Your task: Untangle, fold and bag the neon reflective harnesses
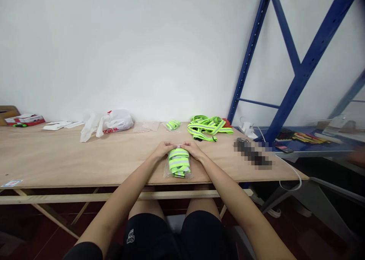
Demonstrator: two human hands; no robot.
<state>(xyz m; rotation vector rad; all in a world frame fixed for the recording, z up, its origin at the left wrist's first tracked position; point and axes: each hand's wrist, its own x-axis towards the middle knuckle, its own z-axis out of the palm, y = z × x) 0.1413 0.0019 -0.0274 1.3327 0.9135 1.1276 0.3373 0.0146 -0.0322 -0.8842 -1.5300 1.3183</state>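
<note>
A clear plastic bag [179, 163] with folded yellow-green reflective straps inside lies near the table's front edge. Its top edge points toward the wall. My left hand [164, 148] pinches the left part of that top edge, and my right hand [192, 148] pinches the right part. The fingertips of both hands are close together above the straps. Farther back sits a second bagged strap bundle [173, 125]. To its right lies a loose heap of yellow-green reflective straps [209, 127].
The wooden table [71, 157] holds flat clear bags [150, 126], a white plastic bag [118, 121], white papers [59, 125] and a red-white box [25, 119]. At right are a blurred dark object [252, 153], a white cable [296, 176] and a blue metal frame [296, 75].
</note>
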